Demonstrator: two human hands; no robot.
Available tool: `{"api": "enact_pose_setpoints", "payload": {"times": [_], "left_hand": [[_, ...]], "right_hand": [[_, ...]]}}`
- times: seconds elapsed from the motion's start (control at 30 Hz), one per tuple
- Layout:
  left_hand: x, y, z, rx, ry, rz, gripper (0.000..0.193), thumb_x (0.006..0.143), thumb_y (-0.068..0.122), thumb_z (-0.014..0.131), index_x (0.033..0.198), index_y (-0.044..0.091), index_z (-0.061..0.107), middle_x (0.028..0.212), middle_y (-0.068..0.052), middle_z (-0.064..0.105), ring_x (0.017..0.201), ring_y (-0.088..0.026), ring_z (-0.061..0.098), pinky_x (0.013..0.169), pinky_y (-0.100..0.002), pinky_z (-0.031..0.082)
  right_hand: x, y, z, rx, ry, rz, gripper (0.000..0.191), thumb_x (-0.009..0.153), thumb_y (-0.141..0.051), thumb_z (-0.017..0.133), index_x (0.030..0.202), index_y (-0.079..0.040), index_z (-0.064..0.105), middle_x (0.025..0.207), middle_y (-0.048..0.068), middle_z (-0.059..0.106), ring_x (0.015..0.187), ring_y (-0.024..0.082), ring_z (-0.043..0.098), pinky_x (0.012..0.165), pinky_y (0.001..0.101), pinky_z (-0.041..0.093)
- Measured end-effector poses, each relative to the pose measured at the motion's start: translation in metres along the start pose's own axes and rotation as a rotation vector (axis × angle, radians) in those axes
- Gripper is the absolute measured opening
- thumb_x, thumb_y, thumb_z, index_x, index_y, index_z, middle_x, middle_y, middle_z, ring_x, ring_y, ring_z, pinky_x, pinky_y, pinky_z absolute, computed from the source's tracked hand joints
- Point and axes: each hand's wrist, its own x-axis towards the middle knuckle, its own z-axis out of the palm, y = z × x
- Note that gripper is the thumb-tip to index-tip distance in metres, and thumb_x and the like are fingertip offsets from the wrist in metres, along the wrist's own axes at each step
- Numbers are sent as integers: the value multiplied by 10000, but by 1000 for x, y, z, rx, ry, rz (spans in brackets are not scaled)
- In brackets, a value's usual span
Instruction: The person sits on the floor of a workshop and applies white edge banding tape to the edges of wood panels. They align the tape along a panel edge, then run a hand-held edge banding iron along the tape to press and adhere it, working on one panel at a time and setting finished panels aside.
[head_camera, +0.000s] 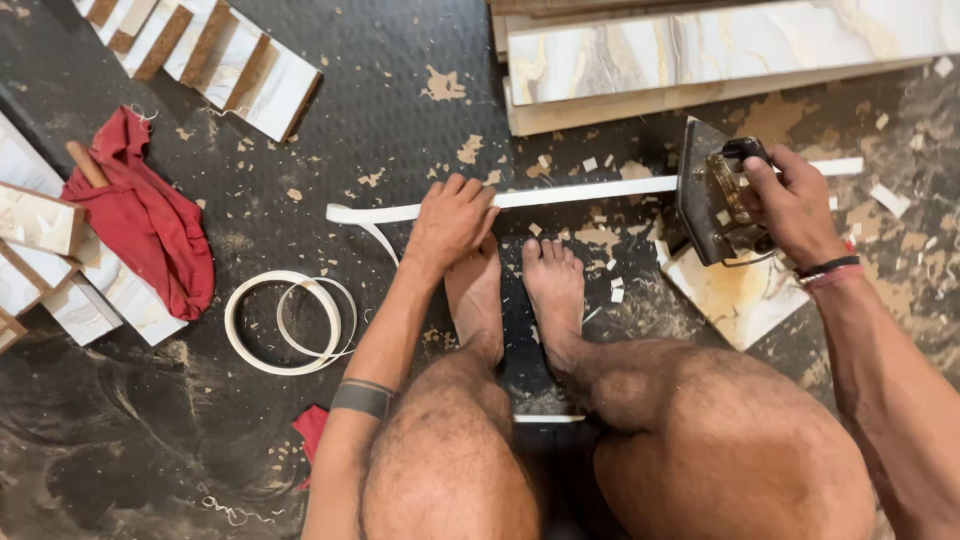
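I squat on a dark floor, both bare feet under me. My left hand (452, 218) presses flat on a long white edge-banding strip (590, 190) that runs across the floor in front of my toes. My right hand (790, 200) grips the handle of an old dark metal clothes iron (715, 195), tilted on its side at the strip's right part. The strip's left end curls back toward my left foot.
A coil of white banding (285, 322) lies at the left, beside a red cloth (150, 225). Marble-patterned boards (720, 55) are stacked at the top right, smaller laminated pieces (215, 55) at the top left. A marbled offcut (735, 300) lies under the iron. Chips litter the floor.
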Motion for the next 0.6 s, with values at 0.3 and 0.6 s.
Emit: {"api": "enact_pose_setpoints", "payload": {"times": [0.3, 0.6], "left_hand": [[-2, -4, 15, -23, -6, 2, 186, 945, 259, 678, 1030, 94, 696, 971, -39, 632, 962, -245, 598, 813, -397, 471], [-11, -13, 4, -13, 65, 14, 267, 954, 301, 670, 1132, 103, 695, 941, -25, 642, 920, -224, 610, 775, -381, 462]], "right_hand": [[11, -48, 94, -323, -57, -374, 384, 1116, -394, 531, 1252, -57, 655, 964, 148, 711, 850, 263, 695, 723, 393, 522], [-9, -116, 180, -318, -160, -315, 395, 1067, -412, 579, 1234, -58, 636, 851, 226, 701, 790, 360, 711, 686, 469, 520]]}}
